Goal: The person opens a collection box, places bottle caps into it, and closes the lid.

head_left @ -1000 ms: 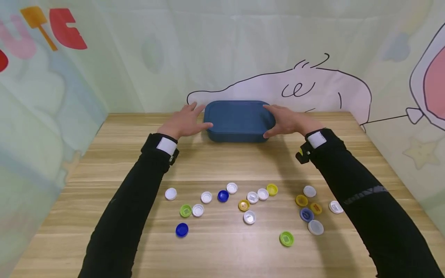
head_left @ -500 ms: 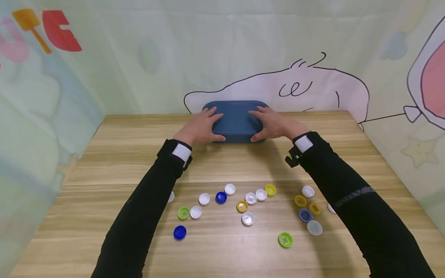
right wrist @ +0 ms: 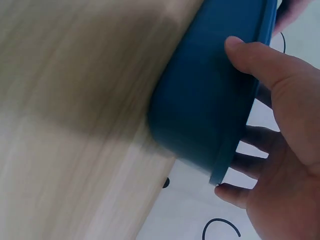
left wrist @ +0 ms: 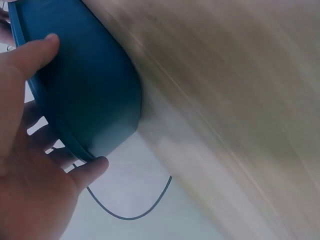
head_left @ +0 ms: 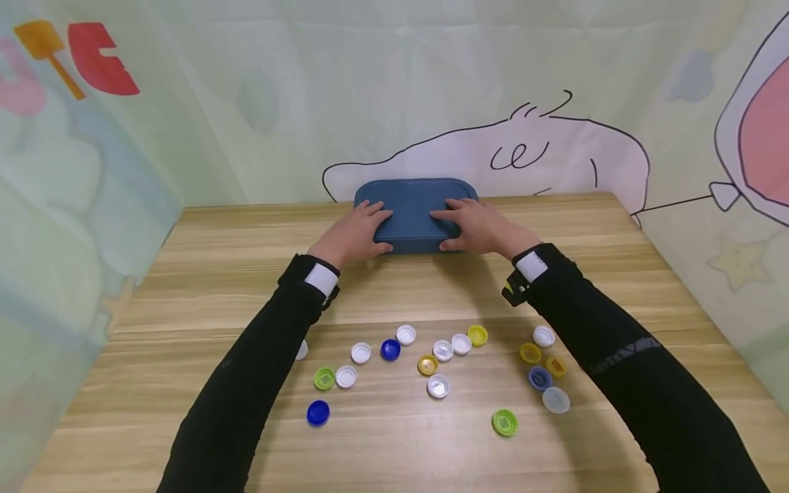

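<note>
A dark blue box with rounded corners and a flat lid (head_left: 411, 205) stands at the back of the table, against the wall cloth. My left hand (head_left: 356, 236) rests at its left end, fingers spread over the lid. In the left wrist view, that thumb (left wrist: 47, 47) lies along the front wall, just below the rim. From the other end my right hand (head_left: 481, 227) mirrors it, with fingertips on the lid. Its thumb (right wrist: 240, 52) is at the front wall in the right wrist view. Inside the box is hidden.
Several bottle caps lie scattered nearer me: white (head_left: 438, 386), blue (head_left: 318, 413), green (head_left: 505, 422), and yellow (head_left: 477, 335). Some at the right are close to my right sleeve (head_left: 610, 349). A printed cloth (head_left: 277, 137) rises behind the wooden table (head_left: 246, 287).
Both hands have moved inward from the box's ends onto its lid, then down to it. The box and caps have hardly moved, apart from a slight view shift.
</note>
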`<state>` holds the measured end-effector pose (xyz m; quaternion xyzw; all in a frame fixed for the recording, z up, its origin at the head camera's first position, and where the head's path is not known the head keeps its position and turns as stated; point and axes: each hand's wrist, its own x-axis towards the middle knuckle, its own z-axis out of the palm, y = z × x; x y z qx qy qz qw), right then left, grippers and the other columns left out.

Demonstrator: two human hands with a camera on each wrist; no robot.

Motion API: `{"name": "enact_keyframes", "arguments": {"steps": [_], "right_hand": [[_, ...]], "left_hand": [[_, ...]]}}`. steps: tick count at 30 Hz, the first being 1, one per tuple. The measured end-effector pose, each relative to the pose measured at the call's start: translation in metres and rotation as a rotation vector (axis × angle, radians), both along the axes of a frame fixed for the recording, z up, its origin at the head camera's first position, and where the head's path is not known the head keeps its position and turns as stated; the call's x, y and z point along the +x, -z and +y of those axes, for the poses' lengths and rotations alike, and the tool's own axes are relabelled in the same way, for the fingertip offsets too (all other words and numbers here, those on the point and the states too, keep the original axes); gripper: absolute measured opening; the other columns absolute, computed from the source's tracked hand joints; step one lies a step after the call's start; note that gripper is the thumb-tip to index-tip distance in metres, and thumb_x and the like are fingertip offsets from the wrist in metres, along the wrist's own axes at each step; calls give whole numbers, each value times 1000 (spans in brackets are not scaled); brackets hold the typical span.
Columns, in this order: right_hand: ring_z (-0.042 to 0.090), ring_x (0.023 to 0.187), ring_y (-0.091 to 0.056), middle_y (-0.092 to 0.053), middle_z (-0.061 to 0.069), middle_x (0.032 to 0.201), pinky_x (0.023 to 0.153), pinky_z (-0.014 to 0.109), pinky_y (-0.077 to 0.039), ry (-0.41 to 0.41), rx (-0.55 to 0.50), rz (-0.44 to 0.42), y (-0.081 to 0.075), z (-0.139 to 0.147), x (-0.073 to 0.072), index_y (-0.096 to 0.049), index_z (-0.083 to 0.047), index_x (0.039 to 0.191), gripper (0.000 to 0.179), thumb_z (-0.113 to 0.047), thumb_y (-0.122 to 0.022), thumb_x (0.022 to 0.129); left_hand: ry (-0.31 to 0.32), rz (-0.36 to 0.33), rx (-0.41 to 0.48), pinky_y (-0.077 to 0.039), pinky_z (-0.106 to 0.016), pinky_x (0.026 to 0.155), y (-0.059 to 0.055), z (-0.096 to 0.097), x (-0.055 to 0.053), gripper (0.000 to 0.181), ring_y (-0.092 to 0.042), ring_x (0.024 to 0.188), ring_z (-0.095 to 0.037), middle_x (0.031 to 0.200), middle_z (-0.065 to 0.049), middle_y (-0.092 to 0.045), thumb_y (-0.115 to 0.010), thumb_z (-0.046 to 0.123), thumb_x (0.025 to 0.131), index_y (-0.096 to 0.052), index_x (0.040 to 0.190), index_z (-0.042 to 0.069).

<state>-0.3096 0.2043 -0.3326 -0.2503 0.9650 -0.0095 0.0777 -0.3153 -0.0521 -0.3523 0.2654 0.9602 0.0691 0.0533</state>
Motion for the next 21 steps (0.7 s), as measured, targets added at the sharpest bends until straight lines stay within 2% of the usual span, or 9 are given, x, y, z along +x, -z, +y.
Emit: {"name": "enact_keyframes", "arguments": {"steps": [7, 13, 21], "right_hand": [[46, 137, -23, -27, 24, 151, 101, 68, -23, -19, 7, 66, 4, 7, 18, -39, -21, 146, 70, -41, -68, 86], [45, 137, -26, -29, 21, 151, 100, 67, -27, -15, 21, 112, 7, 6, 34, -39, -23, 146, 69, -40, -68, 86], [44, 136, -28, -32, 21, 150, 97, 64, -30, -35, 19, 142, 11, 2, 59, -41, -24, 145, 70, -41, -71, 83]], "left_hand": [[15, 12, -8, -20, -44, 113, -2, 4, 13, 71, -13, 144, -34, 156, -11, -20, -62, 40, 90, -31, 149, 14], [36, 32, -33, -19, -43, 114, -2, 3, 25, 70, -15, 143, -35, 156, -12, -21, -62, 37, 91, -31, 148, 12], [75, 63, -21, -21, -45, 113, -1, -3, 53, 68, -20, 141, -39, 153, -16, -26, -64, 35, 90, -35, 146, 8]]}}
